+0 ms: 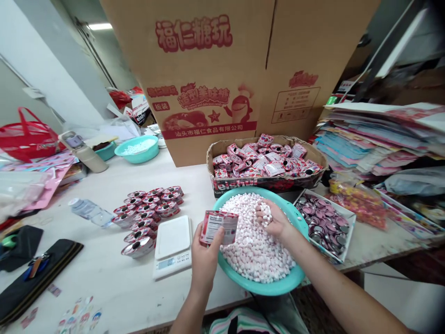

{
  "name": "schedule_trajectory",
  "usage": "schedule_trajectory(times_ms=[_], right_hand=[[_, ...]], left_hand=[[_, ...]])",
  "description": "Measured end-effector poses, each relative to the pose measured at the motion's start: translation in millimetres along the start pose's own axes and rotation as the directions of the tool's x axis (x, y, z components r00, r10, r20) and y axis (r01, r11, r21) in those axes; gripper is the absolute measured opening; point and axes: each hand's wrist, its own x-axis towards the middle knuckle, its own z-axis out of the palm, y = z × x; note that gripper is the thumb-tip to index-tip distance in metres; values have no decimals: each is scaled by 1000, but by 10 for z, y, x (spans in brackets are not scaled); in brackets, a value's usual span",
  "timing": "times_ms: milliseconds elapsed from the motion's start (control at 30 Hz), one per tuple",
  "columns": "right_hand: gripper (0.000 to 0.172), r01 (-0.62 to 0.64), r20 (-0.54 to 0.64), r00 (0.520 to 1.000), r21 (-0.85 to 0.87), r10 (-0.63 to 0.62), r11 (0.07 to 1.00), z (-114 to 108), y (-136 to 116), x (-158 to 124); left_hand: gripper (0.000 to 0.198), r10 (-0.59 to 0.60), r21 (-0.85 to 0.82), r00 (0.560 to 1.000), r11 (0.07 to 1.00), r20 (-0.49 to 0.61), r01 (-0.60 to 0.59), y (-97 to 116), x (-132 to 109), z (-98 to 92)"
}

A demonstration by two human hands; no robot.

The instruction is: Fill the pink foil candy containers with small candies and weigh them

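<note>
My left hand (pixel 207 250) grips a small red and pink printed candy packet (pixel 219 227) over the left rim of a turquoise basin (pixel 267 288). Small white candies (pixel 257 255) heap up inside that basin. Over the heap, my right hand (pixel 276 222) is closed around some of the white candies, several of which show at its fingers. To the left of my left hand lies a white digital scale (pixel 174 239), its pan bare. Several similar packets (pixel 139 246) stand in rows beside the scale, with dark round openings on top.
Behind the basin, a cut-down carton (pixel 225 184) holds many packets against a large cardboard box (pixel 208 148). At right are a tray of pink and silver caps (pixel 321 222) and stacked paper (pixel 361 139). A water bottle (pixel 90 211) lies left; a black pouch (pixel 41 273) is nearer.
</note>
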Motion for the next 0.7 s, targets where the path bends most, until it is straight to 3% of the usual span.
schedule_trajectory(times_ms=[200,300,433,700], right_hand=[[23,-43,38,999,223,36,974,209,-157,-134],[24,-48,42,998,270,38,962,321,-190,-215],[25,-12,18,1000,283,7,959,443,-146,-274],[21,200,-126,976,176,-179,964,644,87,-255]], left_hand=[[39,114,334,979,928,167,-165,-243,-38,13],[36,141,373,960,900,243,-226,-296,-50,48],[34,206,424,911,833,358,-355,-302,-47,106],[46,246,631,873,613,420,-476,-415,-23,187]])
